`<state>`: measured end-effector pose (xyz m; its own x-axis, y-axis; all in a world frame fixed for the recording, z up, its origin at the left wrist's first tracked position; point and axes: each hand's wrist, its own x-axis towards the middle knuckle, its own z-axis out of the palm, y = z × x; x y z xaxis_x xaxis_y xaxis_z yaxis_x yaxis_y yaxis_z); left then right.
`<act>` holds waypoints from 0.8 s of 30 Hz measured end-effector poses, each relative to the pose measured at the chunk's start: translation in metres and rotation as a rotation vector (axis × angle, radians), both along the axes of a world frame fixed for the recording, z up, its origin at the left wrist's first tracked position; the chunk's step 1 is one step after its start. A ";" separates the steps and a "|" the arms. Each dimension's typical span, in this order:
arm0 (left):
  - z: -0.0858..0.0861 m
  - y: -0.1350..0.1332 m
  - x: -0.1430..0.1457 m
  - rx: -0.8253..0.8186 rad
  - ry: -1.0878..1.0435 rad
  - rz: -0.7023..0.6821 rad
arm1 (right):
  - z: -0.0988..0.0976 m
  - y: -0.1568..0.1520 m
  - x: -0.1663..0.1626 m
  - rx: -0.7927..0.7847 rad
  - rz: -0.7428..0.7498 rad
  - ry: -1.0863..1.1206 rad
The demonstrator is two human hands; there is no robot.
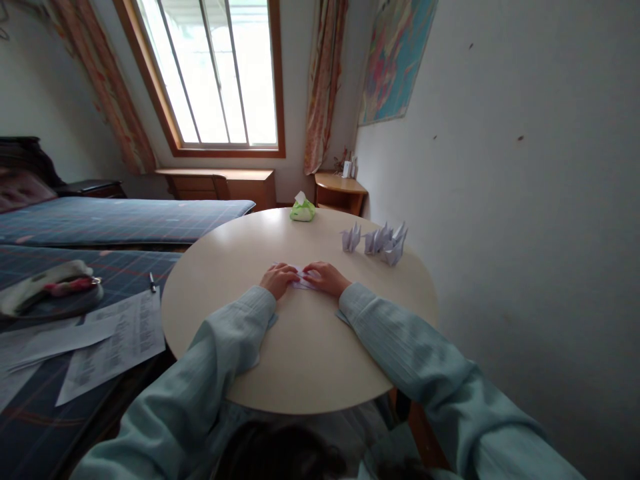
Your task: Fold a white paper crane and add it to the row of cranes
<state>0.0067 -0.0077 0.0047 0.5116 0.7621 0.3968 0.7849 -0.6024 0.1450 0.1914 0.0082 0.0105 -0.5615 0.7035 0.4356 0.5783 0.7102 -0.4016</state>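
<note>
Paper: small, flat piece of folded whitish paper [301, 283], on the table btwn both hands, directly before the person; prob. kept low so the hard top backs each crease.
L hand: L hand [280, 279], fingers bent and closed on the paper's L end, prob. to steady it.
R hand: R hand [327, 277], fingers closed on the paper's R end, opp. the L; the pair seemingly keeps it taut and square.
Table: round, cream, smooth-topped table [310, 353]; forearms in pale blue-green long sleeves [400, 333] cross its near edge, poss. for support.
Figures: pale lilac-white folded-paper figures w/ pointed tips [373, 243], upright near the R far edge, prob. set there to leave working room.
Tissues: green-and-white soft tissue pack [303, 211], far edge, well apart from the hands, one tissue up.
Hidden: most of the paper, under fingers; thumb positions and no. of layers can't be told.
Unclear: figures overlap, so exact count uncertain; print on white sheets [117, 340] on the bed, L, too small to read.
Cut off: upper arms, at lower frame edge; window glare blanks the view outside.
</note>
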 end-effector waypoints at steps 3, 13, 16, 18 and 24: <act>0.001 -0.002 -0.001 0.034 0.045 0.129 | 0.007 -0.002 0.000 0.000 -0.018 0.005; -0.004 -0.002 0.001 -0.069 -0.004 0.077 | 0.007 -0.012 -0.006 -0.128 0.145 0.131; -0.003 0.000 0.001 -0.125 -0.038 -0.008 | 0.005 -0.010 -0.004 -0.045 0.090 0.139; 0.000 -0.001 0.001 -0.161 -0.053 -0.068 | 0.004 -0.008 -0.003 -0.025 0.112 0.125; 0.002 -0.004 0.000 -0.223 -0.133 0.012 | 0.001 -0.005 -0.003 -0.008 0.220 0.049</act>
